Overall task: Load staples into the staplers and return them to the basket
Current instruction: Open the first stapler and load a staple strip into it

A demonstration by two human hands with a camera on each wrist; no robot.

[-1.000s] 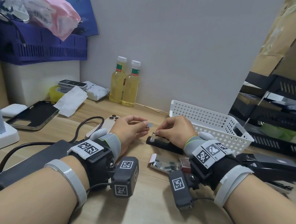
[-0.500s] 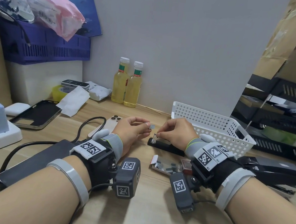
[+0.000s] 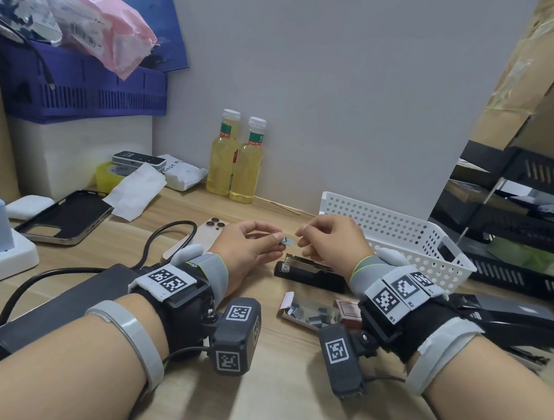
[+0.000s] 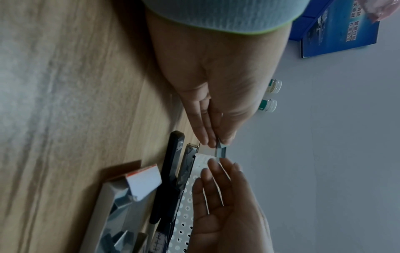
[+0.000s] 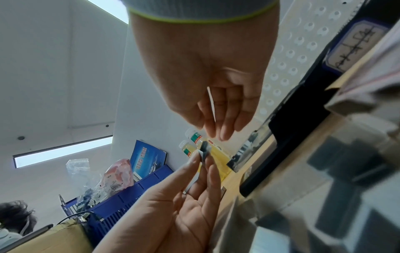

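The left hand [image 3: 249, 241] pinches one short staple strip [image 3: 288, 241] between thumb and fingertips, just above the front end of the small black stapler [image 3: 310, 274], while the right hand [image 3: 333, 242] hovers beside the strip with loosely extended fingers, holding nothing I can make out. Loading looks barely begun: that stapler lies open on the desk with no strip in its channel yet, and the white basket [image 3: 402, 228] behind it appears to hold none. I count two staplers, the small one and a larger black stapler [image 3: 508, 320] to its right, one basket, and one open staple box [image 3: 310, 311] in front of the small stapler.
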